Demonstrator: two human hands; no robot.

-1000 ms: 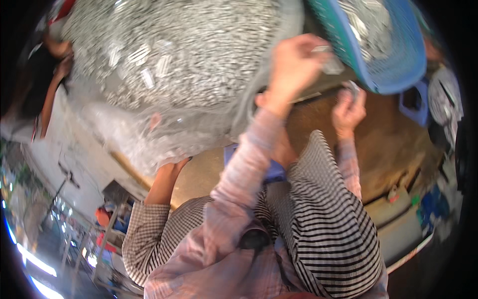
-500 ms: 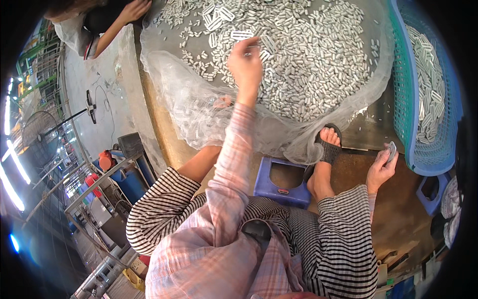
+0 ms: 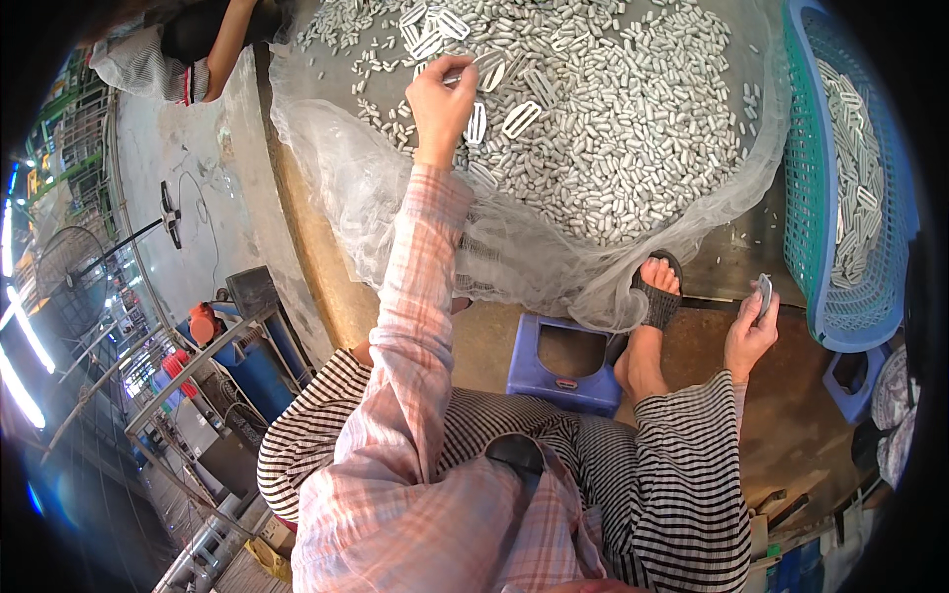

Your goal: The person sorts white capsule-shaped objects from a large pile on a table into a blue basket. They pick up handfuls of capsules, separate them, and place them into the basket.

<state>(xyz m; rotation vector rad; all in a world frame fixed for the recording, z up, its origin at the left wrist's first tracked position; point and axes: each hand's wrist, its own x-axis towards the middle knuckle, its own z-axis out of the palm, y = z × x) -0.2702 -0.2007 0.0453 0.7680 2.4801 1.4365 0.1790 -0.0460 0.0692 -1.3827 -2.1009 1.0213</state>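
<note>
My left hand (image 3: 440,99), in a pink plaid sleeve, reaches far forward onto a big pile of small silvery metal pieces (image 3: 643,109). Its fingertips pinch one flat metal piece at the pile's near-left side. Flat oval metal buckles (image 3: 519,119) lie scattered just right of that hand. My right hand (image 3: 748,336) is held low beside my striped knee. It grips a small stack of metal pieces (image 3: 764,295) close to the blue mesh basket (image 3: 816,227), which holds more buckles.
The pile rests on a clear plastic sheet (image 3: 376,188) over a low table. My sandalled foot (image 3: 657,296) is beside a blue stool (image 3: 559,371). Another blue stool (image 3: 850,381) stands right. Another person (image 3: 198,40) works at top left. A standing fan (image 3: 69,267) and blue machinery (image 3: 247,356) stand left.
The view swung down and steadied. My left hand dropped from near the basket onto the pile and pinched a piece. My right hand stayed low with its stack.
</note>
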